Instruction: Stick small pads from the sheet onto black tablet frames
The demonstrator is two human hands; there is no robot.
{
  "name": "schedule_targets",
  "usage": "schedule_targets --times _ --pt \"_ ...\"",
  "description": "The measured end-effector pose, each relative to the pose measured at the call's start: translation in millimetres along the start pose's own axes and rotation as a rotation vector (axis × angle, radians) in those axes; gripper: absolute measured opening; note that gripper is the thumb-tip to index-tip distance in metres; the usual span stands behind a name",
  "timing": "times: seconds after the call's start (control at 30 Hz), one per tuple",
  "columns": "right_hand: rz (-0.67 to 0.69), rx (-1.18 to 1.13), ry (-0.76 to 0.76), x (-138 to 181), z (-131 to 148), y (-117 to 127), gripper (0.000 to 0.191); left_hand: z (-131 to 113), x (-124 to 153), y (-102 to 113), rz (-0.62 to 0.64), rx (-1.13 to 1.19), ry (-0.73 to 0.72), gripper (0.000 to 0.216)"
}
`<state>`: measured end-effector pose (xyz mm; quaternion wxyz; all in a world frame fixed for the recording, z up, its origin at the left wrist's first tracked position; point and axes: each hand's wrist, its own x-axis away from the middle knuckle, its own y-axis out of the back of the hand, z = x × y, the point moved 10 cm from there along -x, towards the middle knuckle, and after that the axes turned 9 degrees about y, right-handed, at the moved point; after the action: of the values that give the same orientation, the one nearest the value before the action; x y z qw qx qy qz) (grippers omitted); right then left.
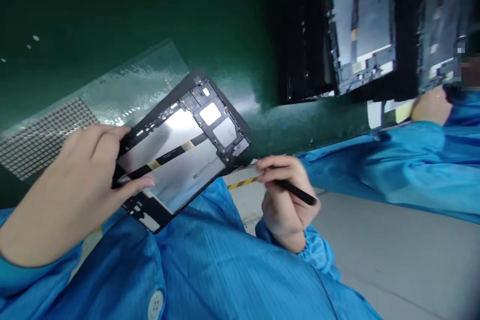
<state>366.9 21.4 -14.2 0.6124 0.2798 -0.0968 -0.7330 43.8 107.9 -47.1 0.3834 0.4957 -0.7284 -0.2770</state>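
Observation:
My left hand [86, 175] grips one end of an opened tablet frame [202, 165], thumb on its silver inner face and fingers along the far edge. The frame is tilted, with a dark strip running across the metal and a black plastic section at the far end. A dark flat panel [221, 95] shows behind its upper edge. Just right of the frame, my right hand [287, 195] is closed round a slim black pen-like tool [296, 191]. The tool's tip, near the frame's lower right corner, is too unclear to make out.
A clear plastic sheet with rows of small square pieces [48, 135] lies on the green table [150, 0] at the left. More opened tablet frames [363, 15] lie at the upper right. A co-worker's blue sleeve [393, 160] and hand [431, 106] are at the right.

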Motion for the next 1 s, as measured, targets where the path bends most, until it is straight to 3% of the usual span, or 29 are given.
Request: schedule_targets --times 0.1,0.13,0.2,0.3,0.37,0.43,0.5,0.6,0.7,0.8,0.87,1.0 --pt "0.389 -0.123 -0.158 43 0 -53 0.013 -24 12 -8 -0.024 -0.2 -0.153 0.091" --pt "0.441 -0.175 -0.188 58 3 -68 0.02 -30 17 -8 -0.059 -0.206 -0.168 0.086" --pt "0.322 -0.286 -0.22 71 8 -76 0.044 -41 27 -11 -0.1 -0.177 -0.175 0.079" --pt "-0.1 -0.38 -0.245 52 -1 -47 0.049 -59 36 -9 -0.14 -0.05 -0.192 0.079" --pt "-0.302 -0.357 -0.249 8 -12 -18 0.04 -71 35 0 -0.176 0.04 -0.252 0.077" --pt "-0.38 -0.271 -0.235 -64 -22 5 0.029 -76 26 15 -0.261 0.076 -0.304 0.073" --pt "-0.328 -0.222 -0.183 -156 -29 9 0.024 -70 9 29 -0.36 0.067 -0.317 0.063" --pt "-0.216 -0.069 -0.111 -292 -37 -5 0.029 -53 -22 37 -0.434 0.028 -0.326 0.039" --pt "-0.091 0.113 -0.108 -391 -45 -29 0.026 -35 -39 38 -0.482 0.006 -0.32 0.029" --pt "0.066 0.292 -0.074 -444 -43 -60 0.015 -26 -41 38 -0.509 0.031 -0.31 0.028" --pt "0.178 0.397 -0.046 -459 -38 -92 0.021 -25 -38 40 -0.513 0.079 -0.309 0.025" --pt "0.4 0.45 -0.04 -463 -21 -193 0.036 -21 -34 45 -0.497 0.245 -0.286 0.022"
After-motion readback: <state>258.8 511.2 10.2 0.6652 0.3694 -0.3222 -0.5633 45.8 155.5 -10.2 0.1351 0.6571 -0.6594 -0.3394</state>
